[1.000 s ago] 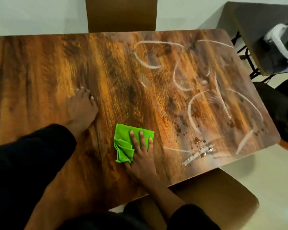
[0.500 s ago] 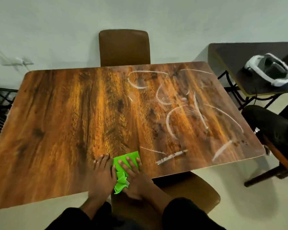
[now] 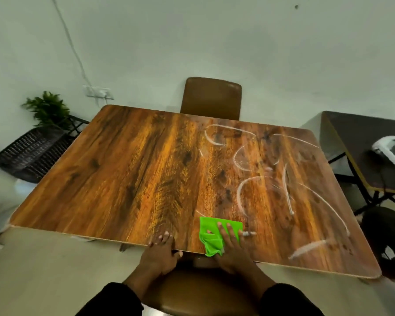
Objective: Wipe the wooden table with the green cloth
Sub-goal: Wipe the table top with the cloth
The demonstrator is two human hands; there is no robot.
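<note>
Right hand [image 3: 232, 247] lies flat, fingers spread, pressing the folded green cloth [image 3: 214, 233] against the wooden surface [image 3: 135, 179] at its near edge. Left hand [image 3: 161, 252] rests just beside the cloth, apart from it, open with fingertips on the surface and thumb at the edge, grasping nothing. White curved streaks [image 3: 285, 190] mark the right half of the surface. Brown chairs stand at the far side [image 3: 211, 99] and the near side [image 3: 201, 290]. A potted plant [image 3: 47, 109] sits at far left.
</note>
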